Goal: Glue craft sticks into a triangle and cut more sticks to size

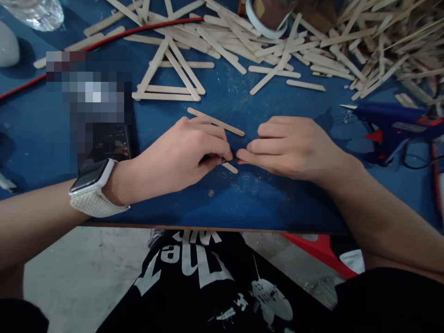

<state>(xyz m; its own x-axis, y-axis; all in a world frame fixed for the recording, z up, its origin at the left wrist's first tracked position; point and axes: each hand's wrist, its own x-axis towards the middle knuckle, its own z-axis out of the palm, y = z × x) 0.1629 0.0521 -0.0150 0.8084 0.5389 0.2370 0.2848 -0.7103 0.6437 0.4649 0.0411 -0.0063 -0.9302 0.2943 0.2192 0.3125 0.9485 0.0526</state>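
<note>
- wooden stick (231,167): it lay on the blue table (277,203) under the left fingertips, only its rounded end showing, pointing out toward the person's right;
- left hand (222,157): thumb and forefinger were drawn together until the tips almost met over that stick; whether they pinched it or just pressed on it, i could not tell;
- right hand (256,143): fingers were bunched and straight, tips aimed at the left ones with a small gap between; nothing showed in them, though the underside was hidden, so i could not tell if they had hold of anything;
- second stick (222,124): it slanted just beyond the left fingers, its near end close to the right fingers;
- triangle of sticks (166,97): it lay farther beyond the left hand;
- crossed sticks (277,69): they lay beyond the right hand, with a loose heap of sticks (348,37) farther out;
- glue gun (388,122): it lay to the right of the right hand, nozzle toward the left;
- dark device (113,143): it was left of the left hand, partly blurred out, near the wrist with the watch (88,178)
</note>
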